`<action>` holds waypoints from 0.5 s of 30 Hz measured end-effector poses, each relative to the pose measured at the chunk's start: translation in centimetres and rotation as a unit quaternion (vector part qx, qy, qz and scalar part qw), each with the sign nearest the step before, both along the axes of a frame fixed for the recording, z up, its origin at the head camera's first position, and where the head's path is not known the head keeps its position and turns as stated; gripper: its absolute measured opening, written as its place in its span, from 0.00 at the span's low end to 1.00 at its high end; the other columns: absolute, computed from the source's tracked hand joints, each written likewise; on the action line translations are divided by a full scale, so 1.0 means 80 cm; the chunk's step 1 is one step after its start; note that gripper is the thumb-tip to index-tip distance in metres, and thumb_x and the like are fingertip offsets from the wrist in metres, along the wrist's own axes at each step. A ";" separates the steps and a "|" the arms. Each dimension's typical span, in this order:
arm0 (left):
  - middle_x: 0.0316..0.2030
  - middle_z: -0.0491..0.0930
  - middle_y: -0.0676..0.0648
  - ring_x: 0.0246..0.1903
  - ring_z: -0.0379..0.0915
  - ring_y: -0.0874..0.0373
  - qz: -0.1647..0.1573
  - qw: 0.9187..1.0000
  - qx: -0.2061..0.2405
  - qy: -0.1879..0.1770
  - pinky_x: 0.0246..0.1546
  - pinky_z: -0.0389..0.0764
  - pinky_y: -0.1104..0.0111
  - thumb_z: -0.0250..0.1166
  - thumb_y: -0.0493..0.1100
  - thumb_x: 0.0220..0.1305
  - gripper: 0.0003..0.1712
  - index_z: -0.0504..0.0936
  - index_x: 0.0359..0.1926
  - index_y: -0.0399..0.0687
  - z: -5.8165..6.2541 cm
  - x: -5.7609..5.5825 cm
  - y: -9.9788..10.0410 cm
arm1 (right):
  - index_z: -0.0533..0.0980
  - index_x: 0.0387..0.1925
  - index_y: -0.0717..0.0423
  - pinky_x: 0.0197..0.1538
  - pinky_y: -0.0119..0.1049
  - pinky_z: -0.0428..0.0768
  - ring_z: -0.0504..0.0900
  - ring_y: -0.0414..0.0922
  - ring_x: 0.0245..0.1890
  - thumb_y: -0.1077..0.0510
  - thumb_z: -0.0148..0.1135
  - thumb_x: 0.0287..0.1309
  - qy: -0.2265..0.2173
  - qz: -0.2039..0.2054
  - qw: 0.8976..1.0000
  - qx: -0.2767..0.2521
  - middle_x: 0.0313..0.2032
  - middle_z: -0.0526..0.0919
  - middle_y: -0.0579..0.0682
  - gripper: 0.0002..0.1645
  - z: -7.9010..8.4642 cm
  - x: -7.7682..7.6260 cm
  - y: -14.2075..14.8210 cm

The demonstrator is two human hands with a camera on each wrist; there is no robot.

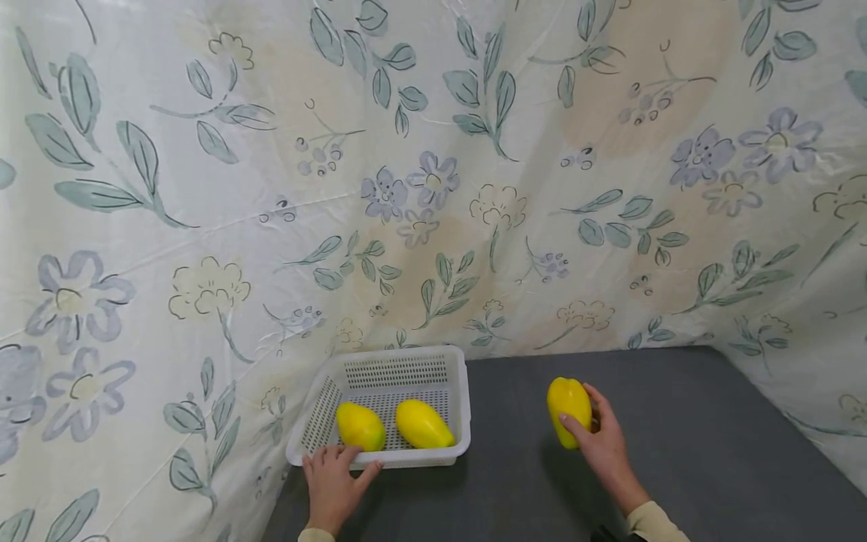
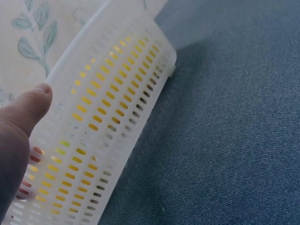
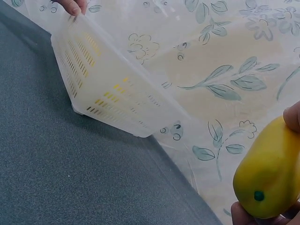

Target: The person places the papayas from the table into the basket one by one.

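A white slotted plastic basket (image 1: 463,406) stands on the left of the dark table, holding a yellow mango-like fruit (image 1: 360,427) and a second one (image 1: 424,424). My left hand (image 1: 333,485) grips the basket's near left rim. In the left wrist view its thumb (image 2: 35,105) lies outside the wall, and fingers show through the slots. To the right of the basket, my right hand (image 1: 607,444) holds a longish yellow fruit (image 1: 567,406) above the table. In the right wrist view that fruit (image 3: 265,173) has a small dark green spot on its end.
Dark grey cloth (image 1: 515,482) covers the table. A pale floral sheet (image 1: 433,188) hangs behind the table and along its sides, close to the basket's back and left.
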State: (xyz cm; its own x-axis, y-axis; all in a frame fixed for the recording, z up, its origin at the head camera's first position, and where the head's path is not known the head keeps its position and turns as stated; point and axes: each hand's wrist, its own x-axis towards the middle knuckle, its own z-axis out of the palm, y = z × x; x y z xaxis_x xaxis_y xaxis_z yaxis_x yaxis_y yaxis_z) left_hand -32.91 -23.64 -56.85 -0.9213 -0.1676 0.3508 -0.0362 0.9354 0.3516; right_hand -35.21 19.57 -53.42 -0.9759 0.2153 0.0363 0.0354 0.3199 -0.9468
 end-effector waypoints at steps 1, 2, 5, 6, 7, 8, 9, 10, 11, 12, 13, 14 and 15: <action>0.45 0.82 0.38 0.56 0.68 0.35 0.000 1.000 0.000 -0.001 0.66 0.50 0.25 0.75 0.65 0.52 0.29 0.88 0.43 0.47 0.000 0.000 0.000 | 0.46 0.81 0.53 0.59 0.56 0.82 0.73 0.66 0.62 0.51 0.62 0.70 0.000 0.000 1.000 -0.001 0.69 0.62 0.70 0.49 0.000 0.000 0.000; 0.45 0.82 0.38 0.56 0.68 0.34 0.000 1.000 -0.002 -0.001 0.65 0.50 0.25 0.74 0.65 0.52 0.29 0.88 0.43 0.47 -0.001 0.000 -0.001 | 0.46 0.81 0.52 0.59 0.56 0.82 0.73 0.65 0.62 0.51 0.62 0.70 0.001 0.000 1.000 -0.002 0.69 0.62 0.70 0.49 0.000 -0.001 0.000; 0.45 0.82 0.38 0.57 0.68 0.34 0.002 1.000 -0.002 -0.006 0.66 0.50 0.25 0.74 0.66 0.53 0.29 0.88 0.43 0.47 -0.001 0.000 -0.001 | 0.47 0.80 0.52 0.57 0.52 0.83 0.74 0.64 0.61 0.52 0.62 0.70 0.008 0.000 1.000 0.001 0.69 0.63 0.69 0.48 -0.001 -0.001 -0.002; 0.45 0.82 0.38 0.56 0.68 0.34 0.002 1.000 -0.002 -0.007 0.65 0.50 0.25 0.74 0.65 0.52 0.29 0.88 0.43 0.47 -0.001 0.000 -0.001 | 0.48 0.80 0.52 0.56 0.50 0.83 0.74 0.64 0.60 0.51 0.62 0.70 0.013 0.001 1.000 0.002 0.69 0.64 0.69 0.48 -0.001 -0.002 -0.003; 0.45 0.82 0.38 0.56 0.68 0.34 0.002 1.000 -0.001 -0.008 0.65 0.50 0.25 0.74 0.65 0.52 0.29 0.87 0.43 0.47 -0.001 0.000 -0.001 | 0.48 0.80 0.52 0.55 0.48 0.84 0.75 0.63 0.60 0.51 0.62 0.70 0.019 0.004 1.000 0.002 0.68 0.65 0.69 0.47 -0.001 -0.002 -0.004; 0.45 0.82 0.38 0.56 0.68 0.34 0.002 1.000 -0.001 -0.009 0.65 0.50 0.25 0.74 0.65 0.52 0.29 0.87 0.43 0.47 -0.001 0.000 -0.001 | 0.49 0.80 0.52 0.53 0.46 0.84 0.75 0.63 0.60 0.51 0.63 0.70 0.026 0.007 1.000 0.002 0.68 0.65 0.69 0.47 0.000 -0.002 -0.006; 0.45 0.82 0.38 0.56 0.68 0.34 0.002 1.000 -0.001 -0.009 0.65 0.50 0.25 0.75 0.65 0.52 0.29 0.87 0.43 0.47 0.000 0.000 -0.001 | 0.49 0.80 0.53 0.52 0.44 0.84 0.75 0.63 0.59 0.51 0.63 0.70 0.032 0.011 0.999 0.004 0.67 0.66 0.69 0.47 0.001 -0.003 -0.008; 0.45 0.82 0.38 0.56 0.68 0.34 0.003 1.000 0.000 -0.009 0.65 0.50 0.25 0.75 0.65 0.52 0.29 0.87 0.43 0.47 0.001 0.000 -0.001 | 0.49 0.80 0.52 0.51 0.43 0.83 0.75 0.62 0.59 0.50 0.63 0.70 0.036 0.014 0.999 0.007 0.67 0.66 0.68 0.47 0.002 -0.004 -0.011; 0.45 0.82 0.38 0.57 0.68 0.34 0.004 1.000 0.000 -0.009 0.66 0.49 0.25 0.75 0.64 0.52 0.29 0.87 0.43 0.47 0.002 0.000 0.000 | 0.49 0.80 0.52 0.51 0.42 0.83 0.76 0.62 0.59 0.49 0.63 0.70 0.040 0.019 0.999 0.005 0.67 0.66 0.68 0.47 0.004 -0.005 -0.014; 0.45 0.82 0.38 0.56 0.68 0.34 0.004 1.000 -0.001 -0.008 0.65 0.50 0.25 0.75 0.64 0.52 0.28 0.87 0.43 0.47 0.002 0.000 0.000 | 0.49 0.80 0.52 0.51 0.42 0.83 0.76 0.62 0.59 0.48 0.63 0.70 0.046 0.021 0.999 0.005 0.67 0.66 0.68 0.47 0.005 -0.008 -0.018; 0.45 0.82 0.38 0.57 0.68 0.34 0.006 1.000 -0.002 -0.008 0.66 0.50 0.25 0.75 0.64 0.52 0.28 0.87 0.43 0.47 0.003 0.000 0.001 | 0.49 0.80 0.52 0.51 0.43 0.83 0.76 0.61 0.59 0.48 0.63 0.70 0.047 0.025 0.999 0.003 0.67 0.67 0.67 0.47 0.007 -0.011 -0.022; 0.45 0.82 0.38 0.57 0.68 0.34 0.006 1.000 -0.004 -0.007 0.66 0.50 0.25 0.75 0.64 0.52 0.29 0.87 0.43 0.47 0.003 0.000 0.001 | 0.49 0.80 0.51 0.52 0.43 0.83 0.76 0.61 0.59 0.47 0.63 0.70 0.046 0.030 0.998 0.000 0.67 0.66 0.67 0.47 0.010 -0.015 -0.027; 0.45 0.82 0.38 0.56 0.68 0.33 0.006 1.000 -0.005 -0.006 0.65 0.51 0.25 0.75 0.64 0.52 0.28 0.87 0.43 0.47 0.004 0.001 0.002 | 0.49 0.80 0.49 0.53 0.43 0.82 0.75 0.60 0.59 0.46 0.63 0.70 0.043 0.034 0.998 -0.001 0.67 0.67 0.65 0.47 0.012 -0.019 -0.033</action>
State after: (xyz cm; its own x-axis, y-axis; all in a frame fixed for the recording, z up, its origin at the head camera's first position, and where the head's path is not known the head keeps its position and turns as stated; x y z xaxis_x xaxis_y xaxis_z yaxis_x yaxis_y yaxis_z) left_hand -32.84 -23.50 -56.53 -0.9237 -0.1752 0.3407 -0.0522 0.9386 0.3411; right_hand -36.74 16.92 -52.43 -0.9817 0.1479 0.1203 -0.0683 0.3161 -0.9463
